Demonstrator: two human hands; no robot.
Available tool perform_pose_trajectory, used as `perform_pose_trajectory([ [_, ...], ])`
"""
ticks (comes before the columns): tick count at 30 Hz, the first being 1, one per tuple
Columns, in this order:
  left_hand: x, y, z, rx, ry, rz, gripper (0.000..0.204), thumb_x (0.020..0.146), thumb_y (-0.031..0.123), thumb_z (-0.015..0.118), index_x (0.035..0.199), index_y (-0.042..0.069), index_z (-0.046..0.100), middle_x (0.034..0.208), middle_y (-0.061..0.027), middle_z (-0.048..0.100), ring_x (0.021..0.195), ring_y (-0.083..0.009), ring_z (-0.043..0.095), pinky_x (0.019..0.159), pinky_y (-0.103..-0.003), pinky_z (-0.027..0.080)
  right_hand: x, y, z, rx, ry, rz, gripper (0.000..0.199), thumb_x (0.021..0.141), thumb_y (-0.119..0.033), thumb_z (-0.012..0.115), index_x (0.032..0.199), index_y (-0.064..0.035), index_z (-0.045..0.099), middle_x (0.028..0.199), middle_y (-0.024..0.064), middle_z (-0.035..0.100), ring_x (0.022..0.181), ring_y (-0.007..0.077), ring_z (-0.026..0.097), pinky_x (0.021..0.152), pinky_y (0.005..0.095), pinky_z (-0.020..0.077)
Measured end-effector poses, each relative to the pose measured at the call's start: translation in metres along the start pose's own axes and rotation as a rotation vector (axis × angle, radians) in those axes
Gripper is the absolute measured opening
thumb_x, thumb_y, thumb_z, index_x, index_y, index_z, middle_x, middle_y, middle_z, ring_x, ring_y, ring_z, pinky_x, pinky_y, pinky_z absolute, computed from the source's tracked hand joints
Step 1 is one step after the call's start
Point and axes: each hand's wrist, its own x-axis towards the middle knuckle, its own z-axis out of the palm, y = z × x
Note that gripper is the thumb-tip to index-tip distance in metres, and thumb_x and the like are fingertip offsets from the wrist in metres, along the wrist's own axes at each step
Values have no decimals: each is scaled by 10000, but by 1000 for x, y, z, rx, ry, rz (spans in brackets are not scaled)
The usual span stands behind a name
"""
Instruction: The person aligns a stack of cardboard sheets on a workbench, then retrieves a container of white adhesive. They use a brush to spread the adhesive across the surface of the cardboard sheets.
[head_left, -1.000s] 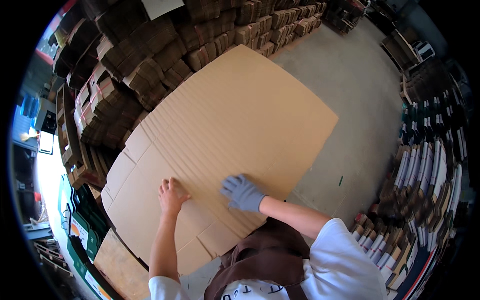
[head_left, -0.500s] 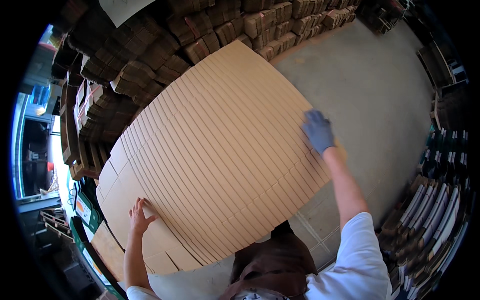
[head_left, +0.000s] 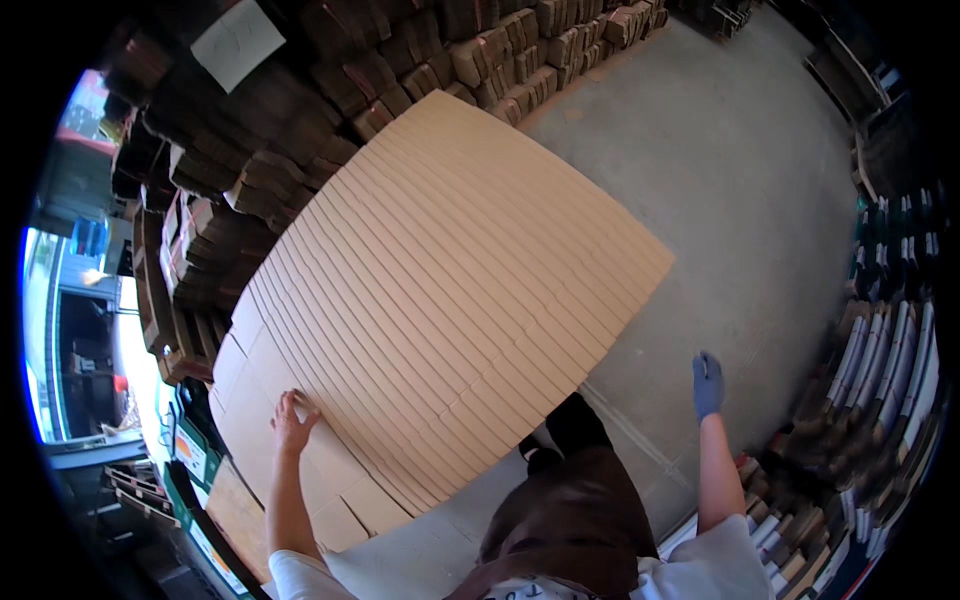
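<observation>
A fanned stack of brown cardboard sheets [head_left: 450, 270] spreads in front of me, each sheet overlapping the one beneath so that the edges form long parallel ridges. My bare left hand [head_left: 293, 422] rests on the stack's lower left part, fingertips at a sheet edge and thumb spread away from the fingers. Off to the right, my right hand [head_left: 708, 386] wears a grey-blue glove. It hangs over the floor, apart from the cardboard, with fingers extended and nothing seen in it.
Bundled cardboard stacks [head_left: 500, 55] line the back and left, some on a wooden pallet [head_left: 170, 330]. More stacked goods with white edges [head_left: 885, 355] stand at the right. Grey concrete floor [head_left: 690, 170] runs between. A white paper sheet [head_left: 237, 45] shows at upper left.
My right hand has left the cardboard's right edge and swung down and out to the right. My left hand stays on the sheets. The view has shifted slightly.
</observation>
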Motion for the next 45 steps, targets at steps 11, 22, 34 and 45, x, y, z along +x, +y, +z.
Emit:
perform_pose_trajectory([
  [11,-5,0,-13,150,-122,-122,837,763,431,788,1449,146,402,1463,-73,449,1406,-289,346,1077,-625,294,-136,4,95,-127,-817,123,446,929,-434,555,1200,-100,670,1199,184,662,1114,374,617,952,459,488],
  [22,16,-60,9,42,-61,119,754,837,332,756,1466,136,390,1316,-116,530,1258,-317,460,1030,-483,387,-87,90,81,-199,-595,27,438,967,-402,539,1211,-55,645,1163,181,680,1088,379,630,950,447,497],
  [34,-140,126,1,-194,387,535,488,913,54,564,1390,2,475,1325,-159,577,1192,-308,559,1042,-412,403,-290,82,122,360,-401,424,351,940,-353,599,1158,-90,676,1062,194,707,962,328,692,851,381,527],
  [45,-250,186,432,-489,-687,526,288,947,189,635,1187,32,626,1063,-160,691,952,-288,668,867,-376,517,-340,120,281,79,-669,114,256,933,-328,584,1030,-116,690,997,156,696,928,354,667,832,444,522],
])
